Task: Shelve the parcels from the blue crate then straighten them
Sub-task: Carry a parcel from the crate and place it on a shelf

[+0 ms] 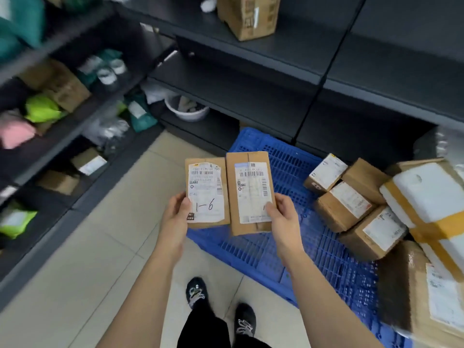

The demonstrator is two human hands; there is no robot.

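My left hand (177, 209) grips a small brown parcel (207, 192) by its lower left edge; its white label reads "1-6". My right hand (282, 212) grips a second, slightly taller brown parcel (249, 192) by its lower right edge. Both are held side by side, labels up, over the edge of a blue slatted platform (288, 167) on the floor. More parcels lie on the blue platform at the right: several brown boxes (344, 204) and a white foam box with yellow tape (431, 197).
Dark shelving (241, 94) runs across the back, with one brown box (248, 16) on an upper level and a white basin (187, 109) low down. A second rack at the left (60, 136) holds bagged and boxed parcels. My feet (221, 307) stand on tiled floor.
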